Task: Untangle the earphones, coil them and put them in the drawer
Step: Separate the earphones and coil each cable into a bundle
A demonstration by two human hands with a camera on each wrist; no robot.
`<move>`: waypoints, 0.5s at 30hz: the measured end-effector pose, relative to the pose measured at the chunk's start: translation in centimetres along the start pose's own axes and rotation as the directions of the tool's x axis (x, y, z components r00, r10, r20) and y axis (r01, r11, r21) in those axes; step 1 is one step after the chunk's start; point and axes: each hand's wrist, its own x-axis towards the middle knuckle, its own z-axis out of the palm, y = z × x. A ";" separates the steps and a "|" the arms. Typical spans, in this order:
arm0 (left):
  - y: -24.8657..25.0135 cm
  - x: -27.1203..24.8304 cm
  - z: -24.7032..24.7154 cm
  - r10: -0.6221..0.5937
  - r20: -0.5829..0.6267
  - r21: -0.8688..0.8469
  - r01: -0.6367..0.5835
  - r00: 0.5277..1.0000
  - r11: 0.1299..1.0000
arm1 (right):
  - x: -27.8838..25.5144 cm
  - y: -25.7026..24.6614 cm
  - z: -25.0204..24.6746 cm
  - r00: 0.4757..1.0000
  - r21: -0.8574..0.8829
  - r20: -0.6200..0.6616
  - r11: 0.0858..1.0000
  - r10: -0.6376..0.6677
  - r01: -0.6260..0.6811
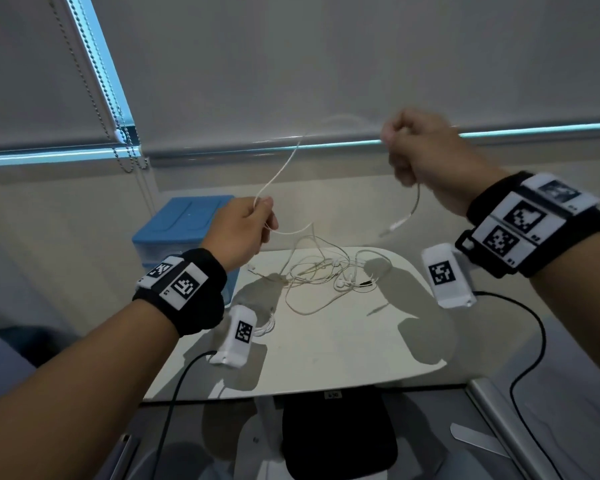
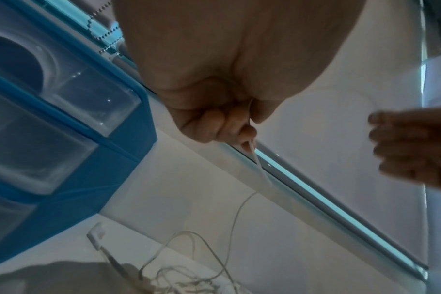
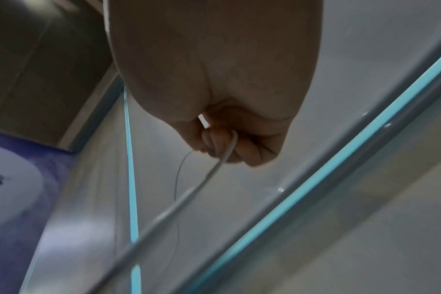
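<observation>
White earphones lie in a tangled heap on the white table, their cord rising from it into both hands. My left hand pinches the cord above the table's left part. My right hand, raised higher and to the right, grips another stretch of cord; between the hands the cord arcs up. Below the right fist the plug end dangles free. The blue drawer unit stands at the table's back left, its clear drawers closed.
Roller blinds with a bead chain hang behind the table. A black chair seat sits under the table's near edge. Black cables trail from the wrist cameras. A second white cable with a plug lies by the drawers.
</observation>
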 end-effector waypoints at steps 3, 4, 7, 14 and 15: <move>0.5 0.0 -0.7 -0.031 -0.017 -0.179 0.028 0.999 0.983 | -1.7 4.3 1.0 0.952 -0.136 0.212 0.972 0.220 -0.194; 0.5 0.0 -0.9 -0.024 -0.015 -0.200 0.021 1.000 0.980 | -2.3 5.6 1.4 0.923 -0.204 0.274 0.954 0.271 -0.219; 0.5 -0.4 -1.1 -0.003 -0.012 -0.161 0.001 1.000 0.987 | -4.1 8.0 2.6 0.848 -0.340 0.377 0.907 0.373 -0.248; -0.3 -0.5 -1.3 -0.041 -0.020 -0.129 0.038 0.999 0.991 | -4.1 11.2 4.1 0.830 -0.630 0.375 0.770 0.413 -0.099; -0.3 -0.5 -1.4 -0.043 -0.016 -0.129 0.041 0.999 0.991 | -4.0 11.5 4.1 0.838 -0.731 0.369 0.682 0.401 -0.004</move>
